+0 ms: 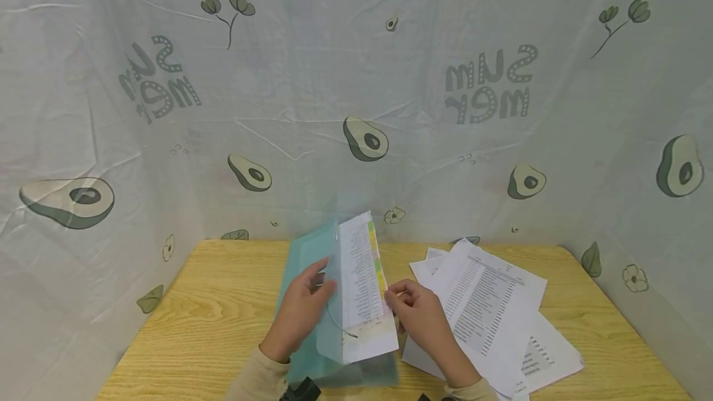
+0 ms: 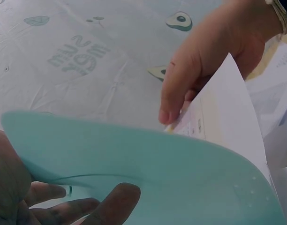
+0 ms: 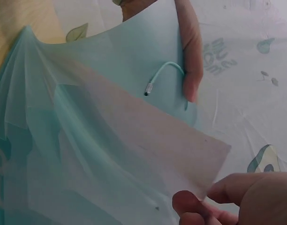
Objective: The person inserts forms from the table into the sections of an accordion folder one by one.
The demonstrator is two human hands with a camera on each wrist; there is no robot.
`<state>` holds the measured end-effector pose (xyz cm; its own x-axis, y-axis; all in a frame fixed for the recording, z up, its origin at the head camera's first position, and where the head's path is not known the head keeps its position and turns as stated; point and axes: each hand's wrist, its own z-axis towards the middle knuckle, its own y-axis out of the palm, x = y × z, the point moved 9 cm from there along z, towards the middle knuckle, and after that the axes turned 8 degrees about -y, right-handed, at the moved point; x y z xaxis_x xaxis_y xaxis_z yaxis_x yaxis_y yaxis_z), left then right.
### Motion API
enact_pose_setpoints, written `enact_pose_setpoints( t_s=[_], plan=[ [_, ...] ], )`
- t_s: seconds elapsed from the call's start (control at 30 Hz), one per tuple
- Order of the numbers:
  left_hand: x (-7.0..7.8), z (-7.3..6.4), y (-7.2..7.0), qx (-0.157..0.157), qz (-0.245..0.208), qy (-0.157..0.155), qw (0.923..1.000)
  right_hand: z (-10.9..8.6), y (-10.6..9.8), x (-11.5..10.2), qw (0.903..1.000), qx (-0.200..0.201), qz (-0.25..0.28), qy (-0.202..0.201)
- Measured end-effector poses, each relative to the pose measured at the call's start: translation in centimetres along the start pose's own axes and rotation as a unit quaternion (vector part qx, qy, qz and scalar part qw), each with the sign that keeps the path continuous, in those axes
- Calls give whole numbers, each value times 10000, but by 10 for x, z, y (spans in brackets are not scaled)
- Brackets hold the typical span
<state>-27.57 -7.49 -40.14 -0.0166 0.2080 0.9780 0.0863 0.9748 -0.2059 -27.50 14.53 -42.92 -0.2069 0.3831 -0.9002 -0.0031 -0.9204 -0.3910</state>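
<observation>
A translucent teal folder [image 1: 312, 246] stands partly opened on the table, its cover raised at an angle. My left hand [image 1: 306, 296] holds that cover near its edge, the fingers curved against the plastic. In the right wrist view a thin cord [image 3: 155, 77] with a metal tip hangs from the cover. Printed sheets [image 1: 359, 271] with yellow and green marks along one side lie inside the opened cover. My right hand [image 1: 414, 308] pinches their right edge between thumb and fingers, also seen in the left wrist view.
Loose printed papers [image 1: 490, 296] lie in an overlapping, fanned pile on the right of the wooden table [image 1: 217, 302]. A pale curtain [image 1: 312, 79] with avocado prints hangs behind the table and along both sides.
</observation>
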Motion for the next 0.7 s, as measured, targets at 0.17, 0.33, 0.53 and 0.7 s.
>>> enact_pose_setpoints(
  t_s=[0.17,0.33,0.53,0.7],
  plan=[
    [0,0,-4,104,39,34,9999,-1,-4,-4,9999,-130,-28,-4],
    [-2,1,-6,112,17,31,9999,-2,-1,-5,9996,-279,7,59],
    [-2,1,-4,93,-28,48,9999,-2,3,-5,9995,-328,-8,-38],
    [-1,0,-2,52,-71,5,10000,-2,9,-2,9990,-440,35,-73]
  ],
)
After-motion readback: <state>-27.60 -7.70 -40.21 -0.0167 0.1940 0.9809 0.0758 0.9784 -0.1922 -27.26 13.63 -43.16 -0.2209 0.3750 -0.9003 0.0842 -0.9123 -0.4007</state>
